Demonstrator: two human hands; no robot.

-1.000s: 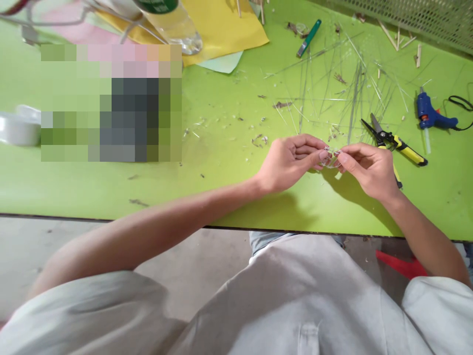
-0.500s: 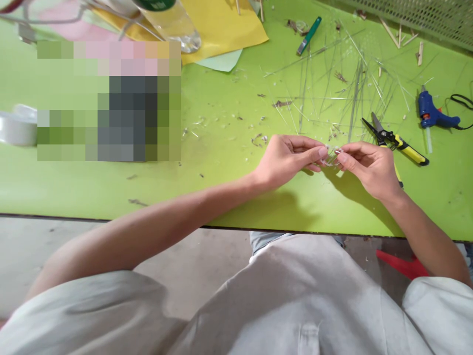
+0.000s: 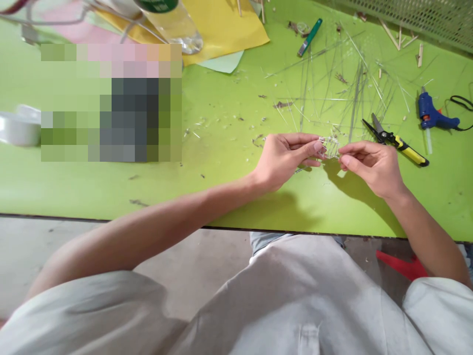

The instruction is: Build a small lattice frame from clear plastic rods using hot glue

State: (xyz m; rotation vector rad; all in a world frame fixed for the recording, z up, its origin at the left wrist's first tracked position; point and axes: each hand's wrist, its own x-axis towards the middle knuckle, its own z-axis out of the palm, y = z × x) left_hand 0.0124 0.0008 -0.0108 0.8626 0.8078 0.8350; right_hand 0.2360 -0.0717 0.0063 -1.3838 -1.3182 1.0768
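Observation:
Between my hands is a small, cage-like wire frame (image 3: 331,147) of thin silvery wires, raised over the green table. My left hand (image 3: 281,160) grips its left side between thumb and fingers, which cover that part. At the lower right corner of the frame, the thumb and forefinger of my right hand (image 3: 377,167) are pinched together; any small piece between them is too fine to make out. Just beyond my right hand lie yellow-and-black snips (image 3: 397,140), blades apart. Many loose thin wires (image 3: 354,103) are scattered behind the hands.
A blue glue gun (image 3: 430,108) lies at the right, and a green-handled cutter (image 3: 310,37) farther back. A perforated green basket (image 3: 424,19) borders the back right. Left are a clear bottle (image 3: 181,32), yellow paper (image 3: 229,24) and a white tape roll (image 3: 20,129). Wooden sticks (image 3: 420,55) lie near the basket.
My right hand has shifted slightly right, and my left fingers have moved slightly left. More of the wire frame now shows between them, turned more upright.

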